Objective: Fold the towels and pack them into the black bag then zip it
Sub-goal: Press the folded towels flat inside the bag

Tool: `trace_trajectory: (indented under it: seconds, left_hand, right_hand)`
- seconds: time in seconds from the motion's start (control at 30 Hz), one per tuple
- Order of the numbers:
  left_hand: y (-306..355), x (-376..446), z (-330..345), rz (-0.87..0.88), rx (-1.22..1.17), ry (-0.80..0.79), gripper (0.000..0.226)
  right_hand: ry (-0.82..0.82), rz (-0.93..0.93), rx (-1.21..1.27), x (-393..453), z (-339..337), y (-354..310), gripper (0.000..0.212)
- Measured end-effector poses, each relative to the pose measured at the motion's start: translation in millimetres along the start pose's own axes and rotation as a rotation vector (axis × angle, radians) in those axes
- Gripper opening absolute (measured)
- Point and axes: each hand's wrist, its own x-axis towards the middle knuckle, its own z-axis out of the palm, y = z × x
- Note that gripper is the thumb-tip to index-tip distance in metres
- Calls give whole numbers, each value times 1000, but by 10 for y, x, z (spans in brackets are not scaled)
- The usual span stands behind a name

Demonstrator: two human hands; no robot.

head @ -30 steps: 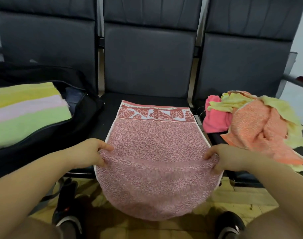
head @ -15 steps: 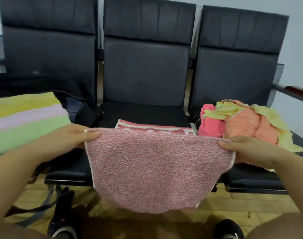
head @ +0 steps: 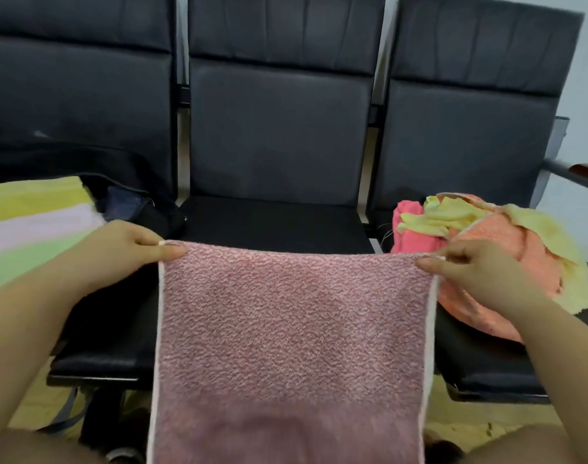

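You are pinching the pink towel (head: 292, 336) by its top corners, left hand (head: 118, 256) and right hand (head: 476, 272), so it is hanging before the middle seat (head: 272, 222). The striped towel (head: 31, 226) is lying in the black bag (head: 131, 202); loose towels (head: 486, 249) are sitting piled at right.

You hold a pink terry towel (head: 292, 346) with a pale edging stretched flat in the air in front of the middle seat, its top edge level and its length hanging straight down out of view. Your left hand (head: 118, 256) pinches the top left corner; your right hand (head: 476, 272) pinches the top right corner. The black bag (head: 131, 209) lies open on the left seat, with a folded towel striped yellow, pink and green (head: 31, 229) resting in it. On the right seat lies an unfolded heap of orange, yellow and bright pink towels (head: 493, 249).
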Motion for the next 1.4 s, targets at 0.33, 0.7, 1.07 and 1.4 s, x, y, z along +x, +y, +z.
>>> trace_trajectory:
  seconds: [0.33,0.7,1.07,1.4]
  left_hand:
    - [9,567,331,-204,-292,25,28]
    - [118,888,837,65,-37,-19,79]
    - [195,883,1211,-155,694,-589,112]
    - [457,642,981,-185,843,-673,81]
  right_hand:
    - [80,160,367,641,569,98,22]
    - [-45,-237,49,934,1163,-71,106]
    - [-599,49,-500,920,1436,-30,102]
    - [-680,98,-619,715,1295,-125,103]
